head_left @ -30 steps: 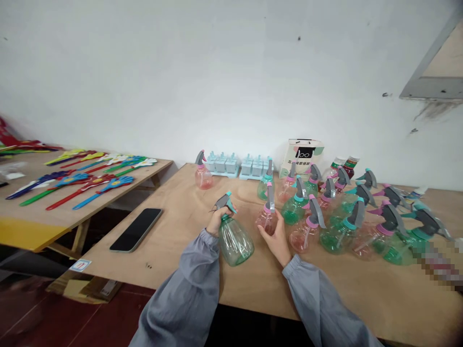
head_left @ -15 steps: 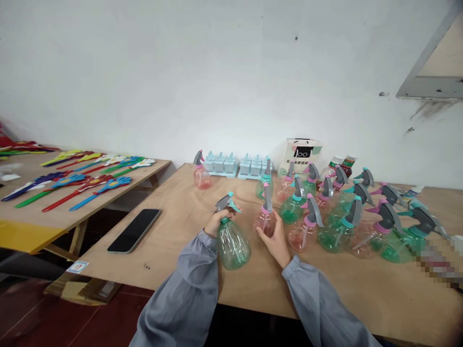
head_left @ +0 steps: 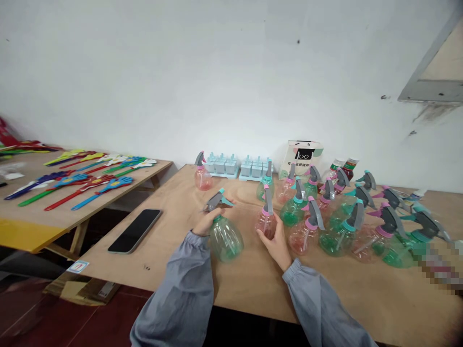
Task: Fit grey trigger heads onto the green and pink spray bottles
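My left hand (head_left: 207, 222) is closed round the neck of a green spray bottle (head_left: 227, 240), just below its grey and teal trigger head. That bottle looks tilted, with its base toward the right. My right hand (head_left: 275, 241) grips the side of a pink spray bottle (head_left: 265, 224) standing upright on the table, thumb in front. Right of it stand several more spray bottles, among them a pink one (head_left: 303, 236) and a green one (head_left: 337, 238). Another pink spray bottle (head_left: 203, 178) is alone at the back left.
A black phone (head_left: 135, 231) lies on the wooden table (head_left: 173, 207) at left. Light-blue popsicle moulds (head_left: 222, 166) and a printed box (head_left: 302, 156) stand by the wall. Hand-shaped clappers (head_left: 103, 189) cover the neighbouring table across a gap.
My left hand has moved left and slightly up with the green spray bottle, whose trigger head has swung left. The right hand keeps its grip on the pink bottle.
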### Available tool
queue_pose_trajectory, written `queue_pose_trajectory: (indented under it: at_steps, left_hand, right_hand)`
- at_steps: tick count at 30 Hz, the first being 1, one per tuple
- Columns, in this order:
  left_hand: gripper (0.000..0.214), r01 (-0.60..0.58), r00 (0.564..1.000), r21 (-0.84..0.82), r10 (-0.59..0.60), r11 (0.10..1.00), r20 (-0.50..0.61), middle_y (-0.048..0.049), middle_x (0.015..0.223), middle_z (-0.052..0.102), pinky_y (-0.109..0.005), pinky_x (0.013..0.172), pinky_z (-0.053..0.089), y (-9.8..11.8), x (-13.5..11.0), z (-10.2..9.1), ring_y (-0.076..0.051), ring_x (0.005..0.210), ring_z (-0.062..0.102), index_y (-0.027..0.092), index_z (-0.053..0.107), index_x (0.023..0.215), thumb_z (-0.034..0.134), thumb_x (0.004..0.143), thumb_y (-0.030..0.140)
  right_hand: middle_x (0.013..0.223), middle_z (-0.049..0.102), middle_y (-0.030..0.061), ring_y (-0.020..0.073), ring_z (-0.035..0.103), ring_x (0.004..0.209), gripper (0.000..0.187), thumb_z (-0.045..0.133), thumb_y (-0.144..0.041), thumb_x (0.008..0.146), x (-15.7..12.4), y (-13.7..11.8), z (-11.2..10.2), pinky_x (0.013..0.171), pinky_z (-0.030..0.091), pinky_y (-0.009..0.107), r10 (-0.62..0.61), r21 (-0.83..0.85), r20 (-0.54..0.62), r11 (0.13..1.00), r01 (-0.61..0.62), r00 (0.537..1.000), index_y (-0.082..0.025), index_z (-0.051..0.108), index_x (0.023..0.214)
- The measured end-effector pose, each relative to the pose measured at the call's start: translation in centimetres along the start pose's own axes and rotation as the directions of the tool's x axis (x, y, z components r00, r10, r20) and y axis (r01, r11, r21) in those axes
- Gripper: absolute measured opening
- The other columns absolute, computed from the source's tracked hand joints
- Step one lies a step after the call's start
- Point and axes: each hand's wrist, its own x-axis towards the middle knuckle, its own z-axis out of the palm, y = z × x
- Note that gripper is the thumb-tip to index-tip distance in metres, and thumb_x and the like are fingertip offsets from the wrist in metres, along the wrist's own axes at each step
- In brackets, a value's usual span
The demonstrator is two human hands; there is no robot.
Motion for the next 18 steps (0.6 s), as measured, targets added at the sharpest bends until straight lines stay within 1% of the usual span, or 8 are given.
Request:
queue_pose_trajectory:
  at_steps: [2, 4, 6, 9, 12, 15, 18]
  left_hand:
    - [0.037, -0.068, 0.994, 0.135, 0.078, 0.989, -0.076, -0.0078, 0.113, 0.075, -0.043, 0.099, 0.049, 0.9, 0.3, -2.1, -0.028, 0.102, 0.069, 0.021, 0.073, 0.101, 0.073, 0.069, 0.04]
    - [0.045, -0.046, 0.986, 0.247, 0.083, 0.968, -0.145, -0.0084, 0.121, 0.073, -0.044, 0.103, 0.049, 1.5, 0.8, -4.6, -0.03, 0.109, 0.068, 0.022, 0.072, 0.105, 0.077, 0.07, 0.049]
    - [0.049, 0.003, 0.976, 0.332, 0.069, 0.943, -0.205, -0.0102, 0.122, 0.072, -0.043, 0.106, 0.047, 1.7, 1.4, -7.2, -0.031, 0.118, 0.065, 0.02, 0.074, 0.1, 0.078, 0.068, 0.057]
    - [0.058, 0.01, 0.965, 0.38, 0.091, 0.925, -0.247, -0.0125, 0.13, 0.069, -0.043, 0.109, 0.046, 1.4, 2.2, -9.9, -0.032, 0.125, 0.061, 0.019, 0.073, 0.105, 0.079, 0.066, 0.062]
    - [0.067, -0.022, 0.958, 0.383, 0.129, 0.923, -0.256, -0.0137, 0.134, 0.066, -0.044, 0.109, 0.047, 0.7, 2.5, -11.0, -0.032, 0.125, 0.061, 0.019, 0.069, 0.114, 0.081, 0.065, 0.062]
    - [0.08, -0.009, 0.948, 0.393, 0.133, 0.92, -0.29, -0.0139, 0.133, 0.065, -0.047, 0.104, 0.051, -0.4, 2.1, -11.0, -0.033, 0.118, 0.064, 0.02, 0.063, 0.123, 0.087, 0.057, 0.059]
    - [0.083, 0.012, 0.941, 0.467, 0.148, 0.884, -0.303, -0.0138, 0.129, 0.065, -0.049, 0.105, 0.049, -1.7, 0.8, -10.9, -0.035, 0.12, 0.062, 0.021, 0.06, 0.123, 0.088, 0.055, 0.058]
  right_hand:
    - [0.147, 0.051, 0.0173, 0.03, 0.051, 0.139, 0.073, 0.069, -0.041, 0.086, 0.0, 0.1, 0.0, 0.115, 0.043, 0.051, -0.002, -0.003, 0.0, 1.0, 0.002, 1.0, -0.018, 0.036, 0.148]
    - [0.147, 0.051, 0.0174, 0.0301, 0.051, 0.138, 0.074, 0.069, -0.041, 0.086, 0.0, 0.1, 0.1, 0.115, 0.044, 0.051, -0.003, -0.005, 0.003, 1.0, 0.003, 1.0, -0.018, 0.036, 0.148]
    - [0.147, 0.052, 0.0173, 0.0303, 0.052, 0.138, 0.074, 0.069, -0.041, 0.085, -0.1, 0.2, 0.1, 0.115, 0.044, 0.051, -0.006, -0.006, 0.005, 1.0, 0.006, 1.0, -0.018, 0.036, 0.148]
    - [0.147, 0.052, 0.0178, 0.0307, 0.051, 0.139, 0.073, 0.069, -0.041, 0.086, -0.1, 0.2, 0.1, 0.116, 0.043, 0.052, -0.01, -0.002, 0.009, 1.0, 0.01, 1.0, -0.018, 0.037, 0.147]
    - [0.147, 0.051, 0.0182, 0.0306, 0.051, 0.139, 0.073, 0.069, -0.042, 0.086, -0.1, 0.1, 0.1, 0.116, 0.043, 0.052, 0.003, 0.008, 0.016, 1.0, -0.004, 1.0, -0.017, 0.037, 0.146]
    - [0.147, 0.051, 0.0186, 0.0309, 0.051, 0.138, 0.073, 0.069, -0.043, 0.086, -0.1, 0.0, 0.0, 0.115, 0.043, 0.052, 0.011, 0.013, 0.015, 1.0, -0.011, 1.0, -0.017, 0.037, 0.146]
    - [0.147, 0.051, 0.0188, 0.0312, 0.051, 0.138, 0.073, 0.069, -0.043, 0.085, 0.0, 0.0, 0.0, 0.116, 0.043, 0.053, 0.009, 0.011, 0.016, 1.0, -0.009, 1.0, -0.017, 0.037, 0.146]
